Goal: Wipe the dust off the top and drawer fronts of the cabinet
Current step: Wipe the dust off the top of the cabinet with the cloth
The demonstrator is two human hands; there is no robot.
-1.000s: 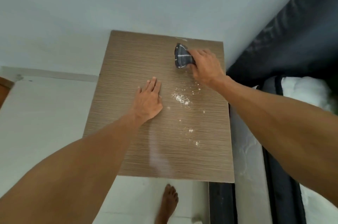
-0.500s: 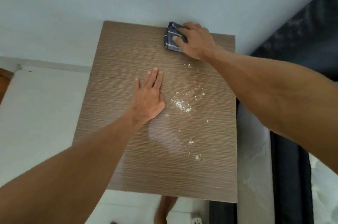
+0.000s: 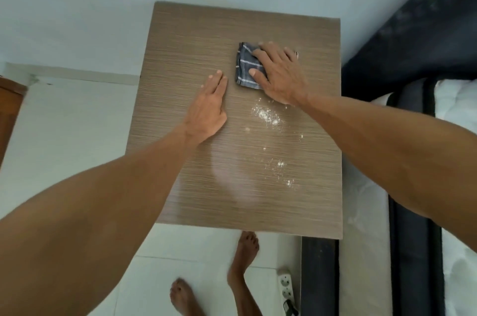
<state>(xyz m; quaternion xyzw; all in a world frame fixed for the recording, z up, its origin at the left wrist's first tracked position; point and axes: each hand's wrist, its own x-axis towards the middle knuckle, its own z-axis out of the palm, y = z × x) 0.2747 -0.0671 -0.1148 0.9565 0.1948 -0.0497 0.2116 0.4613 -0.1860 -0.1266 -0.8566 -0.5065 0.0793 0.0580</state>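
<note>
The cabinet top [image 3: 188, 39] is a brown wood-grain board seen from above. White dust [image 3: 267, 115] is scattered over its right half, down to near the front edge. My right hand [image 3: 280, 74] presses flat on a folded dark grey cloth [image 3: 245, 68] with pale stripes, just beyond the dust. My left hand [image 3: 209, 109] lies flat on the board, palm down, fingers together, holding nothing. The drawer fronts are hidden below the top.
A pale wall runs behind the cabinet. A bed with a dark frame [image 3: 407, 251] and white bedding [image 3: 456, 109] stands against the right side. My bare feet [image 3: 245, 248] are on white floor tiles, near a white power strip [image 3: 286, 287].
My right hand has slid the cloth from the back edge of the top toward me, close to the dust patch. My left hand has stayed flat in place.
</note>
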